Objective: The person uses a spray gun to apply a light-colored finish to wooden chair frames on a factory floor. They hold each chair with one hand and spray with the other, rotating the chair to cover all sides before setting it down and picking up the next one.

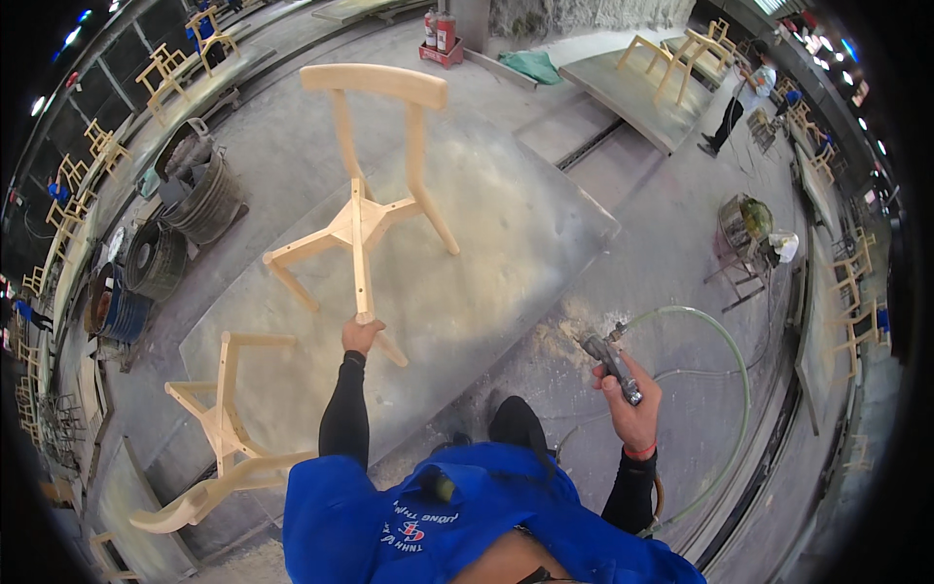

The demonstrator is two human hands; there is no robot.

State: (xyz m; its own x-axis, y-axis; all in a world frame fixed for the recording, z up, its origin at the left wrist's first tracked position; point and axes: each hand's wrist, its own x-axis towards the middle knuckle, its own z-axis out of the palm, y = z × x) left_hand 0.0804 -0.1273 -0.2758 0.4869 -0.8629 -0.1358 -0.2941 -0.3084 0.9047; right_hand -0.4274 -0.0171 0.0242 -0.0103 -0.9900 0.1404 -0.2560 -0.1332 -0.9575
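Observation:
My left hand (361,334) is closed around the near end of a pale wooden chair frame (356,222), at a front corner where a leg meets the crossed seat rails. The frame has no seat and stands on a wide metal-looking platform (506,282), its curved backrest at the far side. In my right hand (632,404) is a metal spray gun (613,365), held to the right of the platform, apart from the chair. A pale green hose (735,355) curves from the gun toward my right arm. A second chair frame (226,428) lies tipped at the platform's left end.
Metal tubs (209,200) line the left side. Red fire extinguishers (440,34) stand at the back. On the right, a bucket on a stand (744,229) sits near hoses along the floor. A co-worker (749,92) stands beside another platform (623,92) with chair frames.

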